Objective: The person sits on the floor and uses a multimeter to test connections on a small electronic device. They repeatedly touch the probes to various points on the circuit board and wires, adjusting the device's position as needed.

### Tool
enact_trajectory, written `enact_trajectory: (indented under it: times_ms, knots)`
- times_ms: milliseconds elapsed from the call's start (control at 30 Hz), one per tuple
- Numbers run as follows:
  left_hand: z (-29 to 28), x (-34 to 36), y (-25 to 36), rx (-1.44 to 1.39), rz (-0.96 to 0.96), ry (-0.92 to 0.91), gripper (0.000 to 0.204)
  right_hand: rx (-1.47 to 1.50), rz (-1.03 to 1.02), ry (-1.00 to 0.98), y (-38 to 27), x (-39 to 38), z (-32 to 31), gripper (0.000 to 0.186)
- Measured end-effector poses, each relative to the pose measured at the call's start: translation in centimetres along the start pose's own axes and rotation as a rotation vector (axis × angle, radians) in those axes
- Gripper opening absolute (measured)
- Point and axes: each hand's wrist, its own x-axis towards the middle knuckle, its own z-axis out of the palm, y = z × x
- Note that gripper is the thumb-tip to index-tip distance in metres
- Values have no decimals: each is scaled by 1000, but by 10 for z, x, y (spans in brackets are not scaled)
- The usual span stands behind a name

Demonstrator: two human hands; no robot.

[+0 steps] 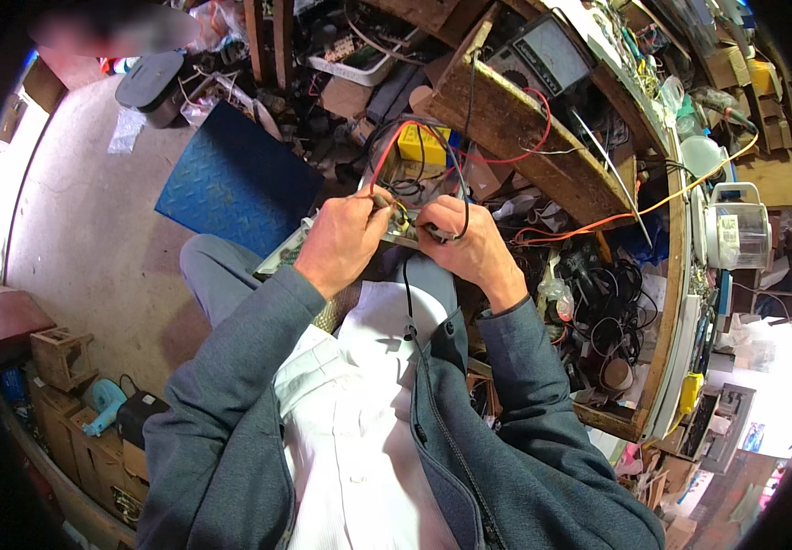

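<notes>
My left hand (341, 236) pinches near the end of a red lead (379, 153) over a small cluster of thin wires (399, 214). My right hand (469, 249) is closed at the other side of these wires, around a small dark item with a black cable, too hidden to name exactly. Both hands are over an open pale housing (286, 255) at my lap, partly covered by them. Just beyond, a yellow box (421, 145) sits among looped cables.
A meter with leads (535, 57) rests by a wooden shelf (497, 124). A blue textured mat (221, 174) lies on the floor (75, 211) at left. Tangled cables (611, 325), an orange cord (680, 191) and a clear container (738, 243) crowd the right. Cardboard boxes (52, 422) stand lower left.
</notes>
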Motion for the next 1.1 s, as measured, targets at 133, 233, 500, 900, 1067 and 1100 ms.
enact_trajectory:
  times_ms: [133,233,500,900,1067,1100]
  knots:
    - [0,1,-1,24,19,-9,18,-7,-4,2,0,0,0,23]
    - [1,0,-4,38,45,-3,18,-11,-21,18,-2,1,-1,22]
    - [1,1,-3,51,34,-4,18,-33,-18,12,-2,1,-1,21]
    - [0,1,-2,52,17,-17,17,-30,-33,27,0,0,1,21]
    - [-1,0,-2,54,26,-9,16,-21,-30,24,-1,0,0,20]
    - [-1,0,-2,53,29,-7,16,-23,-26,17,-1,0,-1,19]
